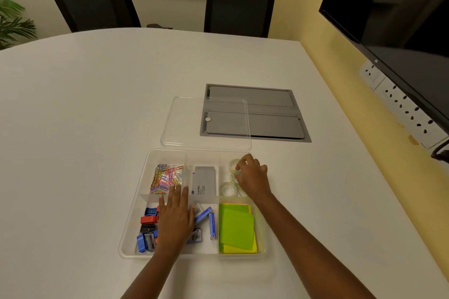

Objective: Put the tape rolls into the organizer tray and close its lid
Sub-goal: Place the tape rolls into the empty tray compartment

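A clear plastic organizer tray (133,221) with dividers lies on the white table near me. Its clear lid (184,126) lies flat on the table just behind it. In the tray's back right compartment my right hand (252,177) pinches a clear tape roll (233,166) between its fingertips. Another clear tape roll (227,188) lies in the same compartment, and a further one is partly hidden under my hand. My left hand (175,218) rests flat, fingers together, over the tray's middle and front left compartments, holding nothing.
The tray also holds coloured paper clips (165,177), a grey box (204,181), sharpeners (147,230), staple boxes (206,218) and green sticky notes (237,229). A grey cable hatch (267,114) is set into the table behind the lid. Chairs stand at the far edge, a screen at right.
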